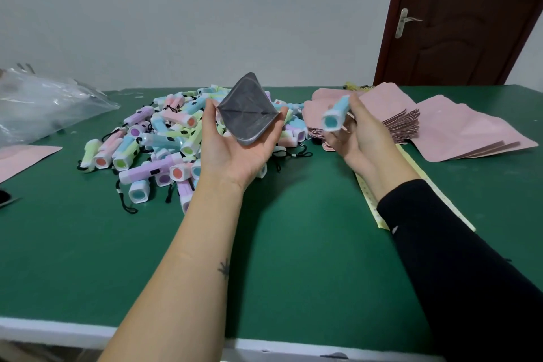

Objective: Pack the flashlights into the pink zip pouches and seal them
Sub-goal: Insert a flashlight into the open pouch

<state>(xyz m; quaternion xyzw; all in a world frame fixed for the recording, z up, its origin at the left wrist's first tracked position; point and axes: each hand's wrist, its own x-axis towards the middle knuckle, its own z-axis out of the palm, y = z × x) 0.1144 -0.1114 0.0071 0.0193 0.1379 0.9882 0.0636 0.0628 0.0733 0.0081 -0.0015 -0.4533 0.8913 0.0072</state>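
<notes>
Raised over the far middle of the green surface [293, 258], in the left hand [241, 155]: a pouch [248, 117], mouth spread wide toward the camera, grey lining showing, thumb curled on one side and fingers on the other. Just to its right, not touching it, in the right hand [360, 135]: a blue flashlight [335, 114], gripped between thumb and fingers, teal lens end facing the camera, blurred.

Behind the left hand, toward the far edge: a loose heap of flashlights [158, 141] in pink, purple, blue and green, black wrist cords trailing. Behind the right hand, near the far right corner: a fanned stack of pink pouches [402, 123], with more flat ones spread toward the right edge. At the far left corner: a crumpled clear plastic bag [44, 105]. On the left edge, nearer: a single pink pouch [23, 158], lying flat. Under the right forearm: a pale yellow strip [368, 200]. Beyond the far right corner: a dark brown door [470, 17].
</notes>
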